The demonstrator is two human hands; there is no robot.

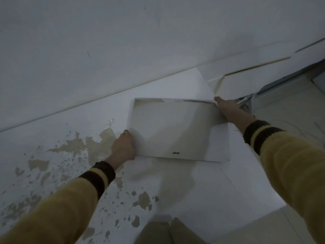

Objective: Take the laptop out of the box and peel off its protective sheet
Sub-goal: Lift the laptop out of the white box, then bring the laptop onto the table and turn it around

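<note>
**Laptop out, wrapper half off**

A person in a yellow sweater holds a silver laptop (pixel 172 131) between both hands above a white surface (pixel 175 187), the pale protective sheet (pixel 218 143) still clinging to it. No box can be made out in this view, so the first half of the job appears done. The lid faces up, its logo reading upside down near the edge closest to the wearer, and the long axis runs from left to right across the frame.

The left hand (pixel 124 147) is closed on the near-left corner, thumb on top and the fingers hidden beneath. The right hand (pixel 226 106) grips the far-right corner, and whether it pinches the sheet alone or the sheet and the lid together cannot be told. The sheet stands proud of the machine along the far edge and the left side, and it overhangs at the near-right corner, where a loose flap lies free.

The peel seems to turn on that diagonal grip: the hands sit at opposite corners, so drawing the right hand back towards the left should strip the sheet along the laptop's length. The free flap lies closer to the right arm than to the left. The white surface meets a plain wall (pixel 123 41) behind, and its paint has flaked away in patches (pixel 98 143) at the left.
</note>
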